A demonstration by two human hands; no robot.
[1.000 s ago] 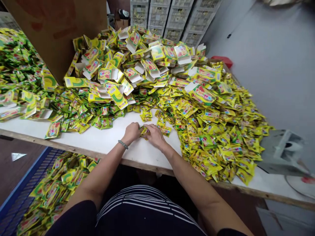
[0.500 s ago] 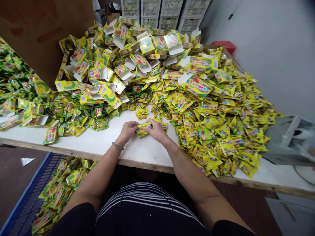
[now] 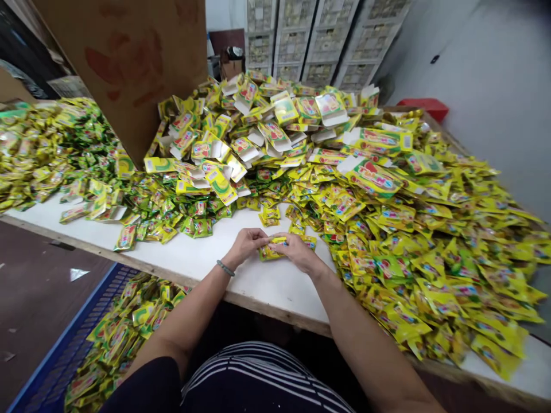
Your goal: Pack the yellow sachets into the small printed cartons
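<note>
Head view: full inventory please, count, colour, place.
held packet: at least one, yellow, between both hands
yellow packets: many, heaped right
green packets: many, heaped left of centre
small cartons: many, yellow-green, white flaps, piled at back
cardboard panel: one, brown, back left
table: one, white, wooden edge, under the heaps
basket: one, blue, filled, lower left
crates: several, whitish, stacked behind
red object: one, back right
scrap: one, whitish, floor left
wall: one, grey, right
bracelet: one, grey-green, left wrist
left hand, right hand: two, bare, front centre
</note>
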